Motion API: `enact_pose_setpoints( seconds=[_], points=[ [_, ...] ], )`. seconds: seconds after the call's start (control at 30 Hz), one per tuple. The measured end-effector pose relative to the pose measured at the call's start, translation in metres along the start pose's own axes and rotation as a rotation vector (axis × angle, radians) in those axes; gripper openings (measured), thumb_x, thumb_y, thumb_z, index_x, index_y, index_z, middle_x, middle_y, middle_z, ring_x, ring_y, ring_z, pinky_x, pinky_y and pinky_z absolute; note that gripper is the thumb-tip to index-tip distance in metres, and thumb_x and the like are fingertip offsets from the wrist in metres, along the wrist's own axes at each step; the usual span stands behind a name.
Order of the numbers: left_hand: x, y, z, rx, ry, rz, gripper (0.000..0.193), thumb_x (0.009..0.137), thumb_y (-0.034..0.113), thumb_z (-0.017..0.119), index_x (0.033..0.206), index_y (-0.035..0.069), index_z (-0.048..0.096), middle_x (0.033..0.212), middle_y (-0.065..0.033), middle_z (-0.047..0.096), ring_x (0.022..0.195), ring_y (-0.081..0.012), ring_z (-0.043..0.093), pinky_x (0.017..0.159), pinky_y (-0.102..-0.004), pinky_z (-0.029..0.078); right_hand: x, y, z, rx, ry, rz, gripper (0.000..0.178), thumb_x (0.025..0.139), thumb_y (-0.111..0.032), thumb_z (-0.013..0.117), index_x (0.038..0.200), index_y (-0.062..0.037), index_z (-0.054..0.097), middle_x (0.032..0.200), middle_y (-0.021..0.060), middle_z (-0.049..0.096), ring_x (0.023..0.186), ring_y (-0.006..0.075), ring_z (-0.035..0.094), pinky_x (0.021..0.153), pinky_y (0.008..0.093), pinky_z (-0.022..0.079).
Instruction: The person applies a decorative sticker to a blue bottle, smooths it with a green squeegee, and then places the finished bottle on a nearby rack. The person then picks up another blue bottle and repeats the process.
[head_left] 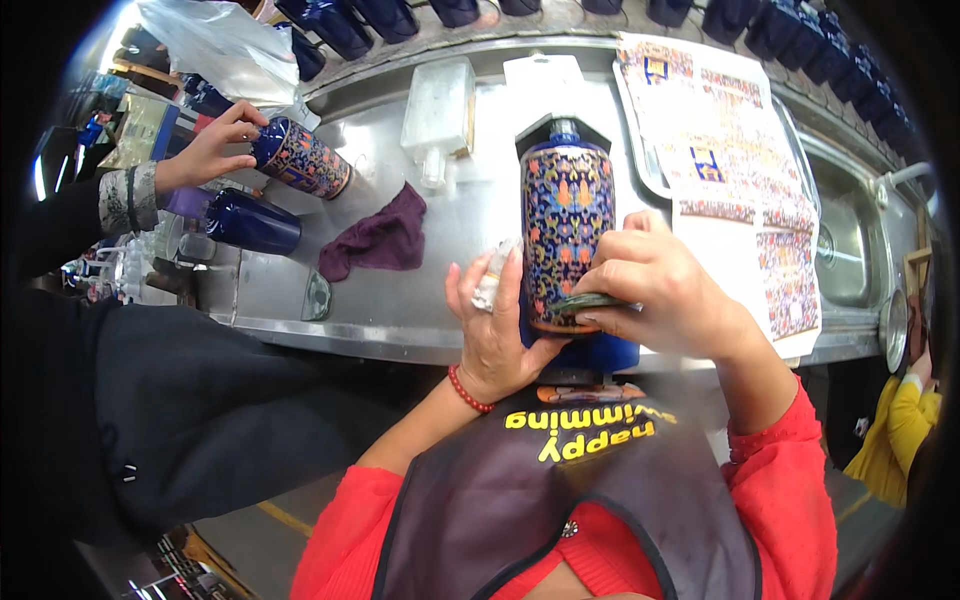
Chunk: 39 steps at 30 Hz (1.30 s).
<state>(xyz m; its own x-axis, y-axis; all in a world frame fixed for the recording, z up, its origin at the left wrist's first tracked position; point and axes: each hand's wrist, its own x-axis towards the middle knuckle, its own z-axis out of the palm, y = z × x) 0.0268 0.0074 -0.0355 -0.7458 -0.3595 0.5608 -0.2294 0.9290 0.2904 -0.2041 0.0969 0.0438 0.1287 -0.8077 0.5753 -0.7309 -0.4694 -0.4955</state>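
Note:
A dark blue bottle (568,230) covered in a colourful floral pattern lies on a dark stand in front of me, its neck pointing away. My left hand (497,335) grips its left side near the base, with a crumpled white wad (488,282) by the fingers. Closed round a thin, flat green scraper (595,300), my right hand (655,285) presses its edge against the lower part of the pattern. Below the bottle's base, part of a plain blue surface (610,352) shows.
Printed pattern sheets (700,150) lie over a metal tray at right, near a sink (845,235). To the left are a purple cloth (385,238), a clear glass bottle (440,105) and a plain blue bottle (255,222). A co-worker's hand (215,148) touches another patterned bottle (303,160).

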Motion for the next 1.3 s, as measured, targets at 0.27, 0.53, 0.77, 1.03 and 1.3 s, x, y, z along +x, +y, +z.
enact_pose_setpoints(
  seconds=[0.27, 0.53, 0.77, 1.03, 1.3],
  points=[
    [0.001, -0.001, 0.002, -0.127, -0.003, -0.077, 0.102, 0.081, 0.060, 0.074, 0.153, -0.002, 0.037, 0.142, -0.0198, 0.055, 0.134, -0.0379, 0.042, 0.116, -0.0608, 0.008, 0.039, 0.006, -0.014, -0.077, -0.029, -0.008, 0.021, 0.078, -0.015, 0.082, 0.091, -0.0075, 0.067, 0.077, 0.0069, 0.059, 0.069, 0.0257, 0.058, 0.074, 0.0392, 0.043],
    [0.003, -0.003, 0.003, -0.148, -0.024, -0.080, 0.102, 0.078, 0.059, 0.077, 0.153, -0.001, 0.041, 0.141, -0.0201, 0.056, 0.132, -0.0377, 0.043, 0.116, -0.0614, 0.010, 0.061, 0.017, -0.023, 0.032, -0.095, 0.222, 0.010, 0.087, -0.009, 0.075, 0.092, -0.0026, 0.069, 0.077, 0.0107, 0.062, 0.073, 0.0262, 0.062, 0.065, 0.0371, 0.047],
    [0.015, -0.011, -0.009, -0.271, -0.038, -0.040, 0.099, 0.087, 0.077, 0.053, 0.150, 0.001, 0.046, 0.139, -0.0206, 0.057, 0.131, -0.0400, 0.042, 0.116, -0.0609, 0.010, 0.041, 0.060, -0.029, 0.117, 0.222, 0.472, 0.021, 0.091, -0.020, 0.075, 0.091, -0.0014, 0.067, 0.079, 0.0050, 0.068, 0.070, 0.0127, 0.064, 0.061, 0.0280, 0.049],
    [0.103, -0.050, -0.013, -0.070, -0.107, 0.184, 0.077, 0.094, 0.076, 0.040, 0.137, 0.017, 0.065, 0.130, -0.0087, 0.063, 0.130, -0.0311, 0.037, 0.116, -0.0586, 0.005, -0.007, 0.045, -0.017, 0.080, 0.390, 0.583, 0.016, 0.096, -0.006, 0.064, 0.110, 0.0010, 0.067, 0.093, 0.0120, 0.072, 0.079, 0.0199, 0.068, 0.072, 0.0298, 0.052],
    [0.121, -0.050, -0.013, 0.079, -0.074, 0.280, 0.069, 0.093, 0.072, 0.047, 0.132, 0.018, 0.067, 0.122, -0.0054, 0.066, 0.122, -0.0277, 0.048, 0.114, -0.0629, 0.010, 0.000, 0.038, -0.018, -0.220, 0.118, 0.315, 0.048, 0.086, 0.017, 0.054, 0.127, -0.0033, 0.067, 0.131, 0.0173, 0.066, 0.118, 0.0310, 0.066, 0.097, 0.0357, 0.054]
  ],
)
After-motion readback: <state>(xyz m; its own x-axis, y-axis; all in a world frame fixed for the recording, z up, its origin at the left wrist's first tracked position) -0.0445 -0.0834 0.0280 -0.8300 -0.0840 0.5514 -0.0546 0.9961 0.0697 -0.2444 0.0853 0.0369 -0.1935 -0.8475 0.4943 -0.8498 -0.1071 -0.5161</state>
